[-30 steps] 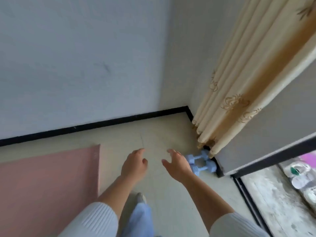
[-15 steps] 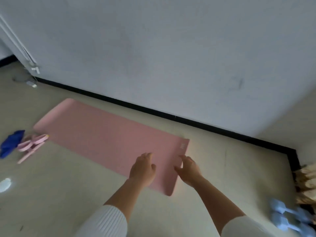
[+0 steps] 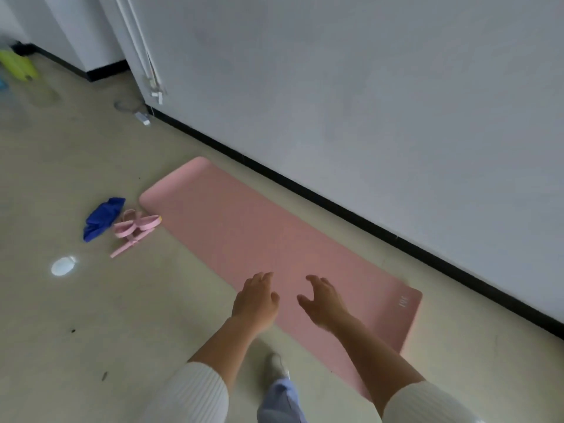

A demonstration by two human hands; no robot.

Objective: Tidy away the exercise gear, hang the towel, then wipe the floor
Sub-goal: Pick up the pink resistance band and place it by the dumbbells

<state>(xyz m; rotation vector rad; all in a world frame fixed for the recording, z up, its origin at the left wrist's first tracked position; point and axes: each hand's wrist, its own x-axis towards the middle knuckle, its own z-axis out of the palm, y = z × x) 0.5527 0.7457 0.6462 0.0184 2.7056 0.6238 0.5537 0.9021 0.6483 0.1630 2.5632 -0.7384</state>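
Note:
A pink exercise mat [image 3: 244, 236] lies flat on the floor along the white wall. My left hand [image 3: 254, 300] and my right hand [image 3: 323, 302] hover above its near half, fingers loosely spread, holding nothing. Beside the mat's far left corner lie a pink pedal resistance band [image 3: 135, 228] and a crumpled blue cloth [image 3: 102, 218]. The dumbbells are out of view.
A black skirting board [image 3: 335, 203] runs along the wall. A bright light patch [image 3: 62, 266] shows on the beige floor. White cords [image 3: 152, 83] hang at a wall corner, with a yellow-green object [image 3: 18, 67] far left. My foot [image 3: 274, 366] stands beside the mat.
My view has swung left from the corner with the curtain and blue dumbbells to the mat. Both hands stayed out in front, holding nothing, and now hang over the mat.

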